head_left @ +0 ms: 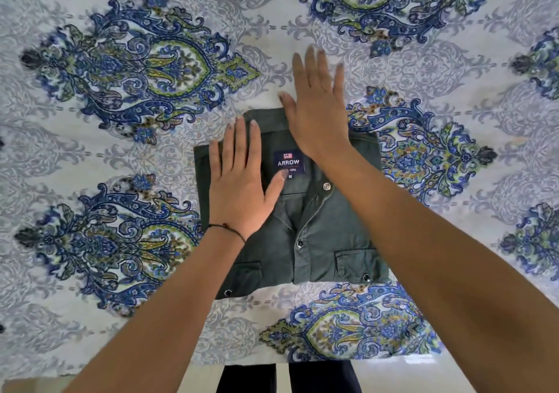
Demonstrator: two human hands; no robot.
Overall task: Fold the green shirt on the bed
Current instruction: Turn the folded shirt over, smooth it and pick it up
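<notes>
The dark green shirt (326, 235) lies folded into a compact rectangle in the middle of the bed, front up, with snap buttons, two chest pockets and a blue collar label showing. My left hand (239, 181) rests flat on its left shoulder area, fingers spread, thumb touching the label. My right hand (317, 105) lies flat over the collar's far right part, fingers reaching past the shirt onto the sheet. Neither hand grips any cloth.
The bed is covered by a white sheet (121, 138) with blue and green paisley motifs on every side of the shirt. The bed's near edge (151, 371) runs along the bottom, with my dark trouser legs (287, 377) and pale floor below it.
</notes>
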